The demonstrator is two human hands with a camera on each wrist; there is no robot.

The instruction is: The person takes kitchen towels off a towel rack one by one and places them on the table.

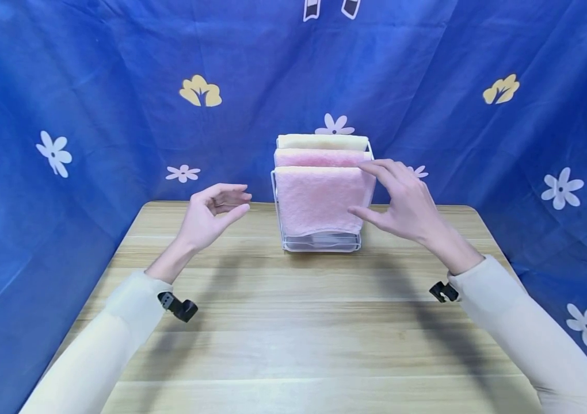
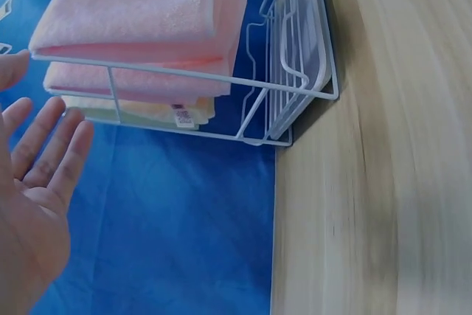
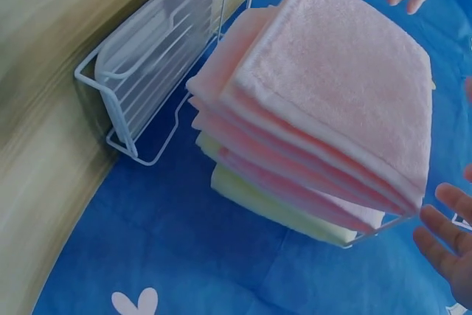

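A white wire rack (image 1: pixel 284 244) stands toward the back of the table. Folded over its bars hang a front pink towel (image 1: pixel 319 201), a second pink towel (image 1: pixel 319 156) behind it, and a pale yellow towel (image 1: pixel 323 141) at the rear. My right hand (image 1: pixel 399 201), fingers spread, is at the rack's right side; its thumb and forefinger overlap the front towel's edge in the head view. On the other side my left hand (image 1: pixel 216 214) hovers apart from the rack, palm turned toward it, fingers relaxed and holding nothing. The left wrist view shows a printed tag (image 2: pixel 182 116) on the yellow towel.
Under the towels, a translucent drip tray (image 2: pixel 317 42) sits in the rack's base. The wooden table (image 1: pixel 293 322) runs back to a blue curtain (image 1: pixel 252 69) with flower prints, which also hangs along both sides. Each sleeve cuff carries a small black wrist device (image 1: pixel 178 306).
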